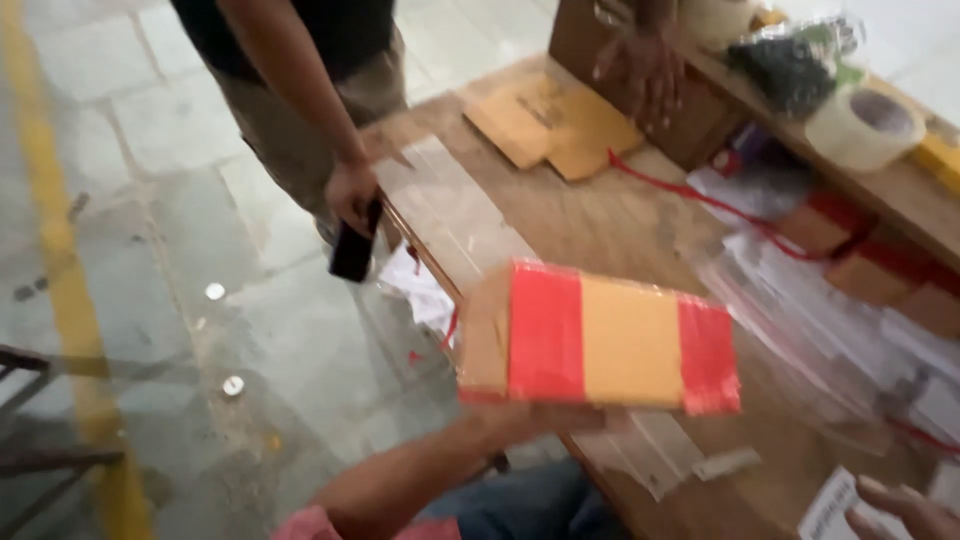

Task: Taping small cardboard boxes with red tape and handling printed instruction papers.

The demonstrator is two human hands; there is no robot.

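My left hand (510,420) reaches up from the bottom and grips the underside of a cardboard box (625,345) wrapped with two red tape bands. The box is held tilted above the near edge of the wooden table (620,220). At the bottom right corner, my right hand (905,508) lies with fingers stretched out beside a white paper slip (828,512), touching its edge. Only part of that hand shows.
Another person stands at the table's far left with a black phone (352,250) in one hand and the other hand (640,65) on a brown carton (700,125). Brown envelopes (550,120), a tape roll (865,125), red string (700,200) and clear plastic bags (800,300) lie on the table.
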